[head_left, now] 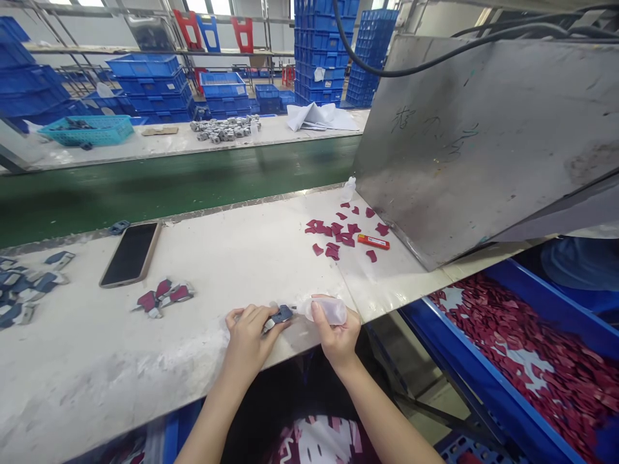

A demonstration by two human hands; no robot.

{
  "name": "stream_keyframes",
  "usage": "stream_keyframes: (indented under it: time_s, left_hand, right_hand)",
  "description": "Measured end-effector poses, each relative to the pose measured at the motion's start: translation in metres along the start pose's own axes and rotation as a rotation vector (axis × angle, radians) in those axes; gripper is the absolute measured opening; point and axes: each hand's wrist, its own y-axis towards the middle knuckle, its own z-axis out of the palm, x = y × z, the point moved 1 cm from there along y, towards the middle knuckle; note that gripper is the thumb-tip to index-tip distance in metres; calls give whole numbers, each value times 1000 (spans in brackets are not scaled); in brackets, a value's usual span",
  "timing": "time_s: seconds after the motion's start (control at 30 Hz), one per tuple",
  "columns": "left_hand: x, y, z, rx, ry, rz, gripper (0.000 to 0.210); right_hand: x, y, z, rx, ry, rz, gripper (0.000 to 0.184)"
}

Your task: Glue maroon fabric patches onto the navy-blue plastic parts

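Near the front edge of the white table (232,258), my left hand (251,335) grips a small blue-grey and white plastic part (280,315) between thumb and fingers. My right hand (341,335) is closed around a translucent squeeze bottle (331,310), held on its side. Its narrow dark tip points left and meets or nearly meets the part; contact is too small to tell. Behind my right hand lie loose maroon pieces (333,251) and a red lighter-like stick (373,241). Left of my left hand sits a small group of grey-white parts with maroon pieces on them (164,295).
A phone (130,254) lies at the left, beside a pile of blue-grey parts (22,287). A slanted metal panel (483,142) stands on the right. Below it, a blue bin (464,345) holds many maroon pieces. A green belt (193,180) runs behind the table.
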Motion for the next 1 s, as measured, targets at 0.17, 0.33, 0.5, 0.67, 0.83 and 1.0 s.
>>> stream_keyframes:
  time_s: [0.17, 0.33, 0.5, 0.67, 0.83, 1.0]
  left_hand:
    - [0, -2, 1, -16, 6, 1, 13]
    - [-3, -2, 1, -48, 20, 0, 13]
    - [-5, -1, 0, -72, 25, 1, 12]
    - [-1, -2, 1, -79, 27, 29, 14]
    - [-3, -3, 0, -87, 18, 20, 14]
    - [-5, -2, -1, -74, -5, 2, 14]
  right_hand:
    - [2, -1, 0, -9, -2, -55, 8]
    - [0, -4, -3, -31, -9, -105, 9]
    - [-1, -6, -5, -62, 15, -102, 9]
    - [-1, -5, -5, -41, 37, -93, 9]
    - [0, -5, -5, -11, 39, -65, 7]
    - [2, -6, -2, 23, 61, -9, 7]
